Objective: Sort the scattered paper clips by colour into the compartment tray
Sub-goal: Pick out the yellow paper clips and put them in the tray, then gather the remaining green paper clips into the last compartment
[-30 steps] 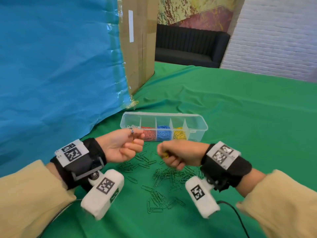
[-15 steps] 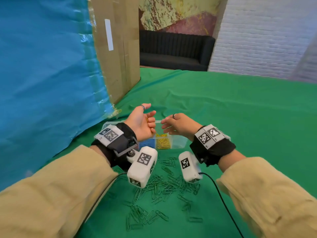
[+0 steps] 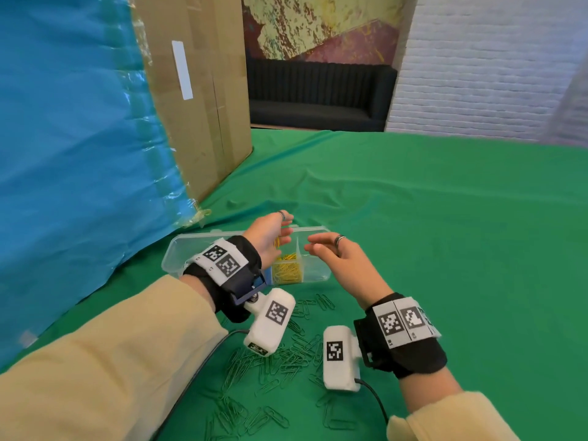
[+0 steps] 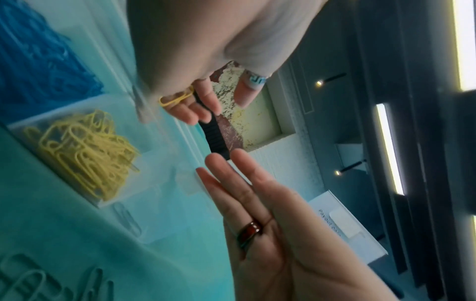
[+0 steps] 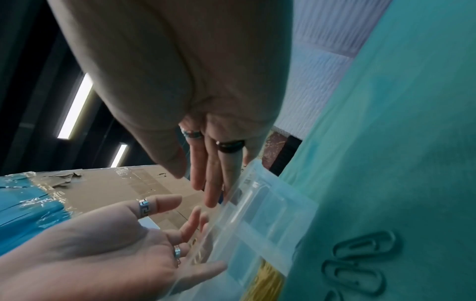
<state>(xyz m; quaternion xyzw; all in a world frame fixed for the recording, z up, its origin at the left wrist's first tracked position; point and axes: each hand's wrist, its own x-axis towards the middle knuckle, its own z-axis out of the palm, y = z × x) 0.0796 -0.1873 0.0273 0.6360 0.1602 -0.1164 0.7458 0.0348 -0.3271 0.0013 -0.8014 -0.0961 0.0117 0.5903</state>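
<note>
A clear compartment tray (image 3: 178, 259) lies on the green cloth. Its yellow compartment (image 3: 288, 270) holds several yellow clips, and in the left wrist view blue clips (image 4: 38, 61) fill the one beside it. My left hand (image 3: 283, 232) hovers over the yellow compartment, fingers loosely spread. A yellow clip (image 4: 177, 98) lies against its fingers, with the thumb apart. My right hand (image 3: 318, 246) hovers over the tray's right end with straight fingers and holds nothing. Several green clips (image 3: 280, 358) lie scattered on the cloth near me.
A tall cardboard box (image 3: 203, 90) and a blue sheet (image 3: 73, 154) stand close on the left, behind the tray. A black cable (image 3: 375, 399) runs from my right wrist camera. Green cloth (image 3: 445, 233) stretches to the right and back.
Both hands were fists above the green clip pile. They have moved forward over the tray and their fingers have spread, and yellow clips have dropped toward the yellow compartment.
</note>
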